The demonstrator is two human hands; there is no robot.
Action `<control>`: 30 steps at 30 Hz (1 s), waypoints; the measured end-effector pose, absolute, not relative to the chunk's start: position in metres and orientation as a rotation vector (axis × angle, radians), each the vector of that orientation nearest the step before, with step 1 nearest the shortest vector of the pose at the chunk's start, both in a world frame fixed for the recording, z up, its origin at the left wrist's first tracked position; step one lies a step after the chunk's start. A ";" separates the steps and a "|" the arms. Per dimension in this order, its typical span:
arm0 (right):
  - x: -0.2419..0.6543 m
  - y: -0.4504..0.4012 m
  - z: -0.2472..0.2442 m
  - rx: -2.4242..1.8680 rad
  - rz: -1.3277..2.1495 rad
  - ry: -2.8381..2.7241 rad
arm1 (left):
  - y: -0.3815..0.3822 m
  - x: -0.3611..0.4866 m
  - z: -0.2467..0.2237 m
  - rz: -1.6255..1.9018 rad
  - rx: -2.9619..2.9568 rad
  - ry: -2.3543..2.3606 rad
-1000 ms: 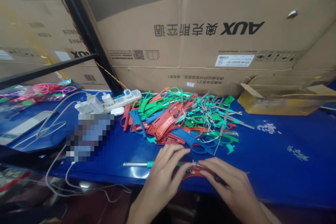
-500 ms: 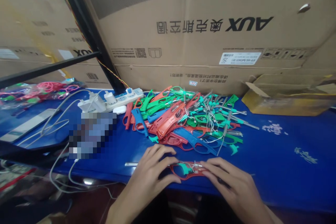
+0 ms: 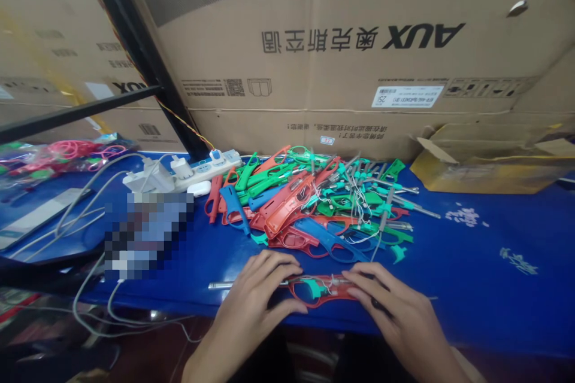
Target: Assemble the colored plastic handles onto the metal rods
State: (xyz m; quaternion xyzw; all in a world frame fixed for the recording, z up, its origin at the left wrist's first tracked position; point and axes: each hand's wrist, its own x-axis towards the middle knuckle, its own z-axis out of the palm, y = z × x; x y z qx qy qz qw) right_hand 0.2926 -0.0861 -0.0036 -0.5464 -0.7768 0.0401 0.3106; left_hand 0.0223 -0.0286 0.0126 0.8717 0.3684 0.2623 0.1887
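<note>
A red plastic lighter shell [image 3: 332, 288] lies at the near edge of the blue table, with a teal trigger [image 3: 314, 288] and thin white wires in it. My left hand [image 3: 263, 290] grips its left end and the metal tube [image 3: 221, 285] that sticks out to the left. Around the right end of the same shell are the fingers of my right hand [image 3: 390, 299], with a small dark object partly hidden under them. Just beyond my hands is a pile of red, green and blue lighter shells [image 3: 287, 203] with metal tubes and wires.
To the left are a power strip [image 3: 211, 169] with white plugs and cables, a pixelated phone-like object [image 3: 150, 233] and bagged pink and green items [image 3: 67, 155]. An open yellowish box [image 3: 485, 173] stands at the back right, before large cardboard cartons [image 3: 336, 0].
The view has shifted slightly. My right fingers have moved a little on the red shell; both hands keep hold of it.
</note>
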 end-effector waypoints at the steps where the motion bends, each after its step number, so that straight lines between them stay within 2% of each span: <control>1: 0.293 -0.086 -0.004 -1.448 0.106 -2.052 | -0.029 0.022 0.012 0.739 2.453 1.036; 30: 0.292 -0.083 0.003 -1.419 0.179 -2.057 | -0.031 0.023 0.016 0.608 2.571 1.016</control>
